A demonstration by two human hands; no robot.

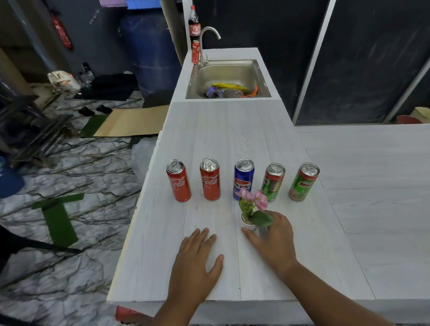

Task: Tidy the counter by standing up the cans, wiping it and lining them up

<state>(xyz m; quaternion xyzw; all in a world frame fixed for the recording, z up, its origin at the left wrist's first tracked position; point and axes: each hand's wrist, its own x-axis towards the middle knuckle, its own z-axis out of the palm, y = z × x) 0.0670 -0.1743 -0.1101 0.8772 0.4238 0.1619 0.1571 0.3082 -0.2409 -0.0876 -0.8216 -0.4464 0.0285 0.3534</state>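
Five slim aluminium drink cans stood upright in a loose row across the white wood-grain counter [207,138], well ahead of our hands. From our left they were a red can with "Cola" in white script [179,181], a second red can with the same script [210,179], a blue can marked "PEPSI" [243,177], a green can whose label we could not read [273,182], and a green can showing the letters "MIL" [303,182].

Our left hand [197,259] lay flat on the counter, fingers straight and spread, holding nothing. Our right hand [274,240] was curled round a small white pot of pink flowers [247,222], just in front of the blue can.

We judged the cans to be thin-walled, smooth and easy to dent. If full they would sit steady; if empty, a nudge would topple them, and we could not tell which. The safest hold looked to be a light wrap round the middle of the body, clear of the rim and pull tab. With all five already standing, only the spacing seemed left to even out.

Farther back, a steel sink [228,71] held crumpled bottles and wrappers. Beside its curved tap [207,37] stood a dark bottle with a red Coca-Cola label [194,23] and another red can [195,52].
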